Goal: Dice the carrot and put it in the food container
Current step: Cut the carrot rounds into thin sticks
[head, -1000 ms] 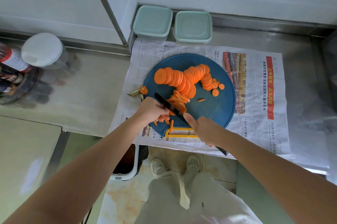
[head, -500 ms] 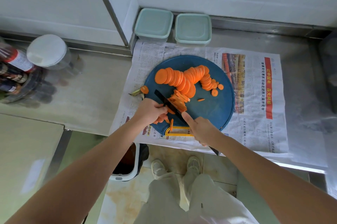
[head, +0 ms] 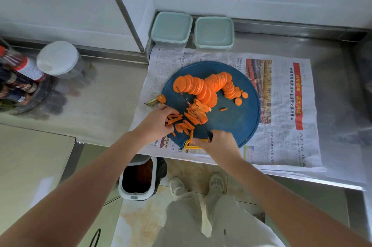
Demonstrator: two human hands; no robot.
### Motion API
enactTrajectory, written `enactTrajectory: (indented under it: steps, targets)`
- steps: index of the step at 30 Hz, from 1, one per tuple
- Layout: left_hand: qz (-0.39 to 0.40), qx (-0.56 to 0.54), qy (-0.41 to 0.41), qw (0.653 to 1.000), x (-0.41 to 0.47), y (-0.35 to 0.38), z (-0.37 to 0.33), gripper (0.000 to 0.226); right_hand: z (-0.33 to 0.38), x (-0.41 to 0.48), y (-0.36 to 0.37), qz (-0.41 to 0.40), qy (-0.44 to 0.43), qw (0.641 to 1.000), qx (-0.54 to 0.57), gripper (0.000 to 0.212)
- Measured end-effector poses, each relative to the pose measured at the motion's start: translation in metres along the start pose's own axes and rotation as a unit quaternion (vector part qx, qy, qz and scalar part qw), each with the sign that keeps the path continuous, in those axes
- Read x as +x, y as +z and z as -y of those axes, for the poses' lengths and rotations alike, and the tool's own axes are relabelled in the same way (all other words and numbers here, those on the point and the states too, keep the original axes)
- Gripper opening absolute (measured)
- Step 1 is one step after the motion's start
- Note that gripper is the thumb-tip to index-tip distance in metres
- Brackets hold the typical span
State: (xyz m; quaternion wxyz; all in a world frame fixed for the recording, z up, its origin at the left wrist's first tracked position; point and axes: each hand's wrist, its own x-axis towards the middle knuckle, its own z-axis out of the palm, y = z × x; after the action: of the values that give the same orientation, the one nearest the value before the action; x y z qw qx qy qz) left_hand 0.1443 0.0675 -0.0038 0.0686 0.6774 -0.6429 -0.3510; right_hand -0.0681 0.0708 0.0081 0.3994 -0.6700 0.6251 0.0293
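A round blue cutting board (head: 237,122) lies on newspaper. A curved row of carrot rounds (head: 203,85) fills its far half. Carrot sticks (head: 187,120) lie in a loose pile at the near left. My right hand (head: 218,143) grips the handle of a black knife (head: 191,108), whose blade runs edge-on across the stick pile. My left hand (head: 156,124) rests at the pile's left side, fingertips touching the sticks. Two lidded pale green food containers (head: 172,29) (head: 214,33) stand against the back wall.
The carrot's stem end (head: 159,99) lies just off the board's left edge. Bottles and a white-lidded jar (head: 58,59) stand at the far left of the steel counter. An open bin (head: 138,178) sits on the floor below the counter edge, near my feet.
The knife has turned from lying flat-angled over the sticks to edge-on. My left hand has drawn back to the left, uncovering more cut sticks. The camera has tilted slightly.
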Motion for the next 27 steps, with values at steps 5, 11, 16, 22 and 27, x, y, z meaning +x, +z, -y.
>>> enactTrajectory:
  steps: [5,11,16,22,27]
  targets:
    - [0.020,-0.009,0.025,0.999,0.000,-0.004,0.007,0.059,0.015,-0.002,0.028,-0.056,0.009,0.998,-0.013,0.040]
    - [0.024,-0.016,0.045,0.999,0.002,-0.006,0.013,0.054,0.022,0.000,0.042,-0.093,0.032,0.995,-0.025,0.029]
    - [0.024,-0.010,0.070,0.997,-0.004,-0.003,0.022,0.043,0.023,-0.007,0.046,-0.120,0.015,0.991,-0.050,0.025]
    - [0.005,-0.008,0.083,0.997,-0.003,0.002,0.024,0.027,0.023,-0.006,0.049,-0.121,0.015,0.991,-0.063,0.019]
    - [0.013,-0.008,0.100,0.995,-0.003,0.001,0.022,0.025,0.024,-0.001,0.042,-0.147,-0.012,0.987,-0.070,0.018]
